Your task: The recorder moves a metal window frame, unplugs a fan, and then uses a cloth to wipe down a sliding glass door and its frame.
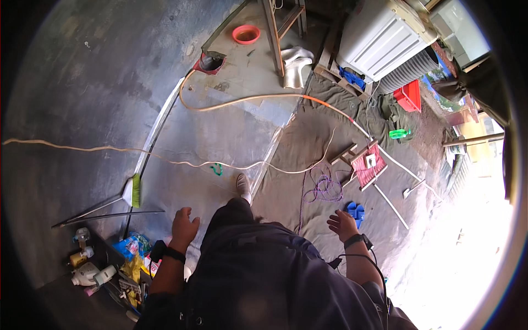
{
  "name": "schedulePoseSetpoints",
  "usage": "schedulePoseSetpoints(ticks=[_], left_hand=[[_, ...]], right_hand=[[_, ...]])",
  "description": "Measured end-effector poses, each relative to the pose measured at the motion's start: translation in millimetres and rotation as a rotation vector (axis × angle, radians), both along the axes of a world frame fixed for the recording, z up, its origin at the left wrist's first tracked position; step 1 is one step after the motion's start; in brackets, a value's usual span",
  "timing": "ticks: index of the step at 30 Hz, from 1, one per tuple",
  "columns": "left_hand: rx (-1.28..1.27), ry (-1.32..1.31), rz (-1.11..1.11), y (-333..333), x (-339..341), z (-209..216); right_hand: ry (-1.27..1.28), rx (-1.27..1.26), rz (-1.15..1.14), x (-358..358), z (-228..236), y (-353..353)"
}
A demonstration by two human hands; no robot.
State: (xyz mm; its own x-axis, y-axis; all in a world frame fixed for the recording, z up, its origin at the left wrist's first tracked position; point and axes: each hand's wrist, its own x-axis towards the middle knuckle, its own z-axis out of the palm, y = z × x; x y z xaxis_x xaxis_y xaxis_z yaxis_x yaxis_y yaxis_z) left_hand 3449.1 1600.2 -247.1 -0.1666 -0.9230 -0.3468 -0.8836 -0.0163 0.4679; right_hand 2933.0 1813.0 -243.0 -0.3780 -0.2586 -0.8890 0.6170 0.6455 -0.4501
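My left hand (184, 225) hangs beside my left thigh, holding nothing, with its thumb apart from its loosely bent fingers. It is nearest to a broom (132, 190) with a white head and green bristles, which it does not touch. On the other side, my right hand (342, 224) is also bare, fingers spread a little. In the picture it appears next to a pair of blue slippers (356, 212) on the floor. A dark band circles each wrist, and a black cable runs along my right forearm. One shoe (243, 187) shows ahead of my body.
Bottles and packets (99, 272) crowd the lower left. A pale cord (214, 163) crosses the floor, with a hose (242, 99) beyond. Purple rope (325, 190) lies near a red-topped stool (367, 165). Farther off are white boots (294, 66), a red basin (246, 34) and a green bottle (399, 133).
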Motion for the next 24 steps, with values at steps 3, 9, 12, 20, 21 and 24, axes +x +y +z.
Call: schedulePoseSetpoints(ticks=[3,9,12,20,21,24], left_hand=[[-0.001,0.023,0.017,-42,-7,2],[0.012,-0.002,0.014,-113,-17,4],[0.039,-0.005,0.011,-136,-38,4],[0.073,0.004,0.031,-187,-127,1],[0.067,0.003,0.024,-195,-143,0],[0.054,-0.041,0.053,-221,-196,1]], right_hand=[[0.0,0.015,0.003,-2,8,-41],[0.046,-0.125,0.096,-6,42,-145],[0.046,-0.125,0.088,-22,45,-165],[-0.026,-0.081,-0.005,-121,11,-178],[-0.024,-0.067,-0.011,-138,4,-184],[-0.032,-0.044,-0.034,-196,-13,-203]])
